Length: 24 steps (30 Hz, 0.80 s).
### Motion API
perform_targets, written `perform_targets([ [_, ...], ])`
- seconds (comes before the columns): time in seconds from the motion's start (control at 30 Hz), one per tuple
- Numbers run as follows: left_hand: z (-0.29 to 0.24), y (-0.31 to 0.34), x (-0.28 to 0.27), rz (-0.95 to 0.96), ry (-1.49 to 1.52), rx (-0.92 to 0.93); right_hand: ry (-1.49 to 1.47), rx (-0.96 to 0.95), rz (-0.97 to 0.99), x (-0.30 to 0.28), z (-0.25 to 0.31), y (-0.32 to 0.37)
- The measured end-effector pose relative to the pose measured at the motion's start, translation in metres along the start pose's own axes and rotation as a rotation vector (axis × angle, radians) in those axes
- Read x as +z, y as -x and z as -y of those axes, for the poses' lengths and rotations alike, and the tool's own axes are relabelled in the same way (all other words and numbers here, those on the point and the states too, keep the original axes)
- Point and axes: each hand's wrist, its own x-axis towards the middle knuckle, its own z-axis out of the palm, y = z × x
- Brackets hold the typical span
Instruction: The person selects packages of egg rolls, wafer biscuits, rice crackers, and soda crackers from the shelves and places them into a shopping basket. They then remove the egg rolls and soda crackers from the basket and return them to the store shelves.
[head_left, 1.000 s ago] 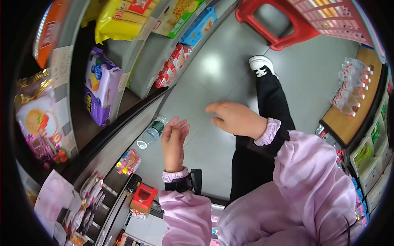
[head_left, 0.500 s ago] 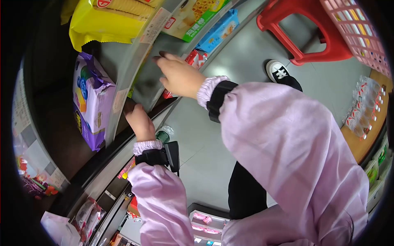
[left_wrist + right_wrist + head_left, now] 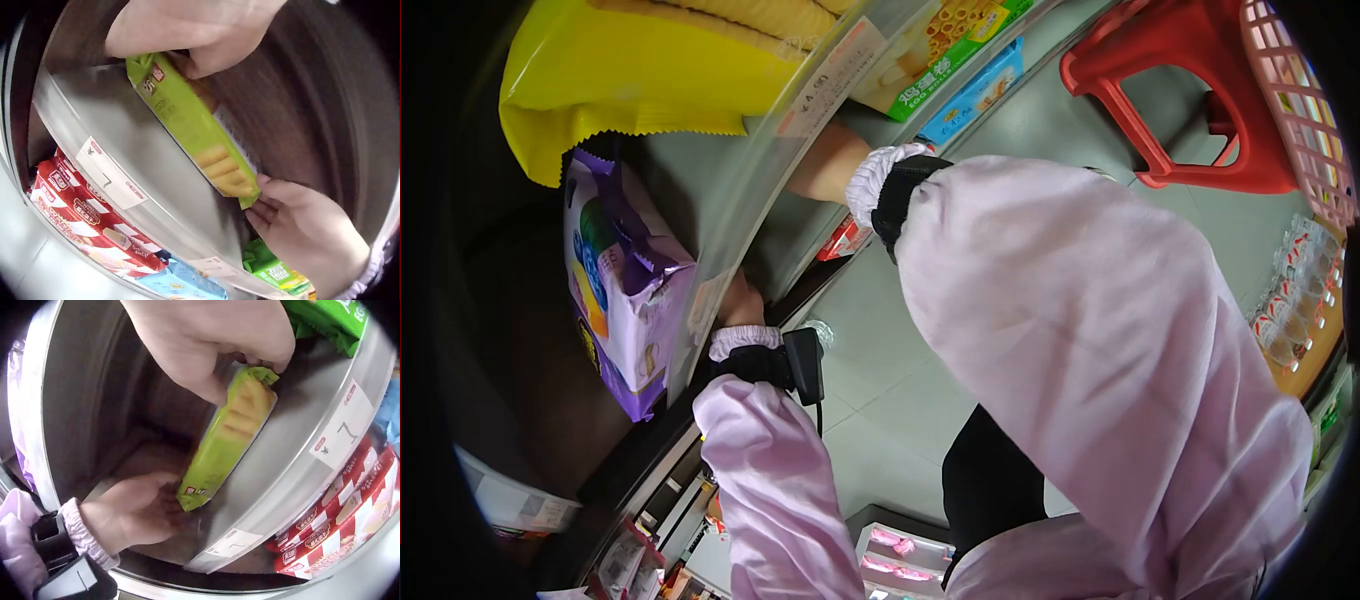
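A long green biscuit packet (image 3: 194, 128) (image 3: 231, 425) lies on a grey shelf, finger-shaped biscuits printed at one end. My right hand (image 3: 312, 228) (image 3: 219, 344) pinches that printed end between thumb and fingers. At the opposite end, my left hand (image 3: 194, 31) (image 3: 134, 509) holds the packet with its thumb and fingers around the wrapper's end. In the head view, the shelf's clear front strip partly covers both my left hand (image 3: 740, 300) and my right hand (image 3: 830, 162), and the packet is hidden there.
Beside the hands stand a purple packet (image 3: 625, 290) and a large yellow packet (image 3: 630, 75). Red-and-white boxes (image 3: 87, 215) and a blue packet (image 3: 975, 90) sit on a lower level. A red stool (image 3: 1180, 100), a pink basket (image 3: 1300, 110) and bottles (image 3: 1295, 300) are at the right.
Both hands have moved from above the floor leftward into the shelf, the right one going deeper behind the clear strip. The head view has come closer to the shelf.
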Motion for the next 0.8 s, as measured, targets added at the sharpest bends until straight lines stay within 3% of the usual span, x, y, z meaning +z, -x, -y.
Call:
perform_targets([
  [0.1,-0.006,0.009,0.0,0.012,0.015,-0.011,0.093,0.055,0.142,-0.001,0.001,0.005],
  [0.23,-0.015,0.027,-0.002,0.02,-0.008,-0.019,0.025,0.285,0.216,-0.022,0.015,0.021],
  [0.27,-0.019,0.033,-0.001,0.023,-0.022,-0.019,0.039,0.208,0.24,-0.036,0.019,0.026],
  [0.37,-0.04,0.057,0.006,0.033,-0.088,-0.002,-0.1,0.148,-0.035,-0.054,0.03,0.044],
  [0.43,-0.055,0.079,0.017,0.033,-0.091,0.036,-0.091,0.276,0.15,-0.08,0.042,0.052],
  [0.5,-0.036,0.095,0.011,-0.041,-0.022,0.019,-0.104,0.396,0.243,-0.112,0.054,0.06],
  [0.57,-0.08,0.153,0.017,-0.025,-0.172,-0.161,-0.136,0.411,0.415,-0.142,0.057,0.072],
  [0.6,-0.061,0.167,0.0,0.055,-0.164,-0.242,-0.105,0.416,0.452,-0.157,0.064,0.08],
  [0.67,-0.088,0.227,-0.006,0.118,-0.091,-0.219,-0.084,0.38,0.478,-0.183,0.08,0.108],
  [0.7,-0.101,0.256,-0.014,0.131,-0.079,-0.304,-0.094,0.337,0.466,-0.195,0.09,0.124],
  [0.73,-0.104,0.282,-0.023,0.086,-0.08,-0.407,-0.11,0.327,0.495,-0.215,0.105,0.136],
  [0.77,-0.114,0.308,-0.031,0.057,-0.072,-0.399,-0.12,0.317,0.521,-0.234,0.123,0.15],
  [0.8,-0.124,0.333,-0.037,0.0,0.112,-0.442,-0.122,0.352,0.553,-0.246,0.135,0.166],
])
